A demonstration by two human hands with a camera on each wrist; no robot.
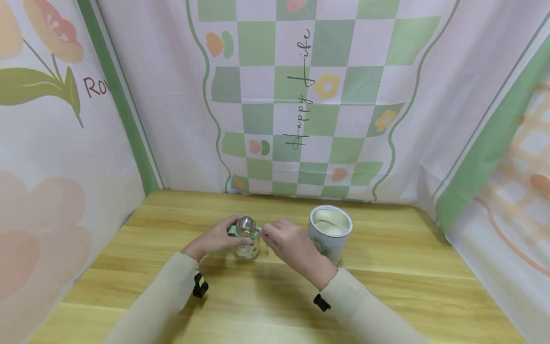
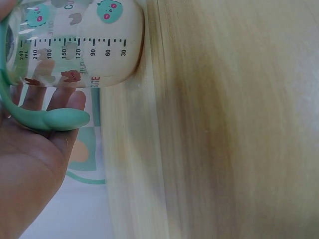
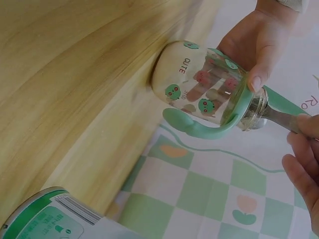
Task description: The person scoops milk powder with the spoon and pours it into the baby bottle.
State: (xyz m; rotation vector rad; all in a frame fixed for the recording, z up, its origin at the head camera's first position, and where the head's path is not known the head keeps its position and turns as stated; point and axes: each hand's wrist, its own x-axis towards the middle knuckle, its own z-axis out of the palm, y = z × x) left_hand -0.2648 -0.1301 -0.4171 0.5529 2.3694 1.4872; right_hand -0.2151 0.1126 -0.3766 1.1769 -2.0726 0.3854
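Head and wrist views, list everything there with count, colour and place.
bottle: one, clear with green handles, in left hand
spoon: one, silver, at the bottle's mouth
can: one, white and green, open, right of bottle
contents: two portions, cream, in can and bottle
table: one, yellowish wood, beneath the can
printed cloth: count unclear, white, green, pink, behind and beside table
wrist pieces: two, black, one per wrist
sleeves: two, beige, both arms
left hand: one, bare, around the bottle
right hand: one, bare, holding the spoon

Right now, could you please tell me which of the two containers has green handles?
The clear bottle gripped by the left hand; the white tin beside the right hand shows no handles.
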